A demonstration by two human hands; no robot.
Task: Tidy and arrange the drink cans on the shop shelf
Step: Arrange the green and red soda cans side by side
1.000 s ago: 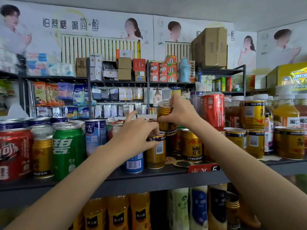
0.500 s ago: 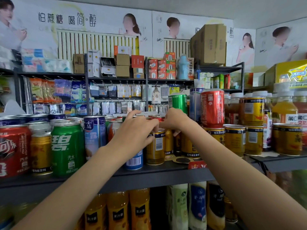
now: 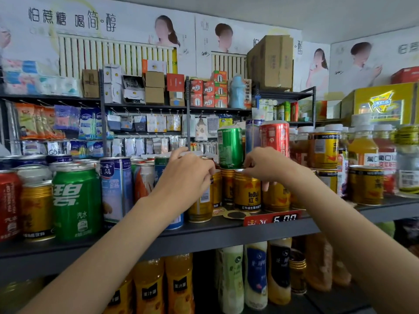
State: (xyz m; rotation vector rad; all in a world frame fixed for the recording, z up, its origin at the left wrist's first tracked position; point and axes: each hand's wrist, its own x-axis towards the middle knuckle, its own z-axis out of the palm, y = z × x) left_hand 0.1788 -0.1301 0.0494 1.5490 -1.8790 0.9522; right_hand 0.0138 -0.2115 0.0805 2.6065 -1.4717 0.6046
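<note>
**Both hands at the gold cans on the drinks shelf**

Two bare arms reach up to a dark shelf (image 3: 226,236) crowded with drink cans. The left hand (image 3: 188,175) sits over the top of a gold can (image 3: 200,207) at the front edge, fingers curled down round its rim; the can stands upright, with a blue-bottomed can (image 3: 175,223) just beside it on the left, mostly hidden by the wrist. The right hand (image 3: 265,165) rests on the rim of a gold Red Bull can (image 3: 247,191), fingertips pinching at its top edge, though the blur there makes it hard to say how firmly it grips. That can stands upright near the shelf front, between other gold cans on either side and behind.

Directly behind the two hands, a green can (image 3: 230,147) stands on top of the gold cans, and a red can (image 3: 275,138) stands on the stack just to its right, with a blue-and-silver can partly hidden between them. Further left along the shelf stand a large green can (image 3: 76,202), a tall blue-and-white can (image 3: 115,189), a small gold can (image 3: 36,209) and a red can at the frame edge. To the right are stacked gold cans with barcode labels (image 3: 324,148) and white-capped juice bottles (image 3: 362,146).

A red price tag (image 3: 272,219) hangs on the shelf lip below the right hand. On the shelf below stand orange juice bottles (image 3: 179,288) and pale milky bottles (image 3: 256,275).
</note>
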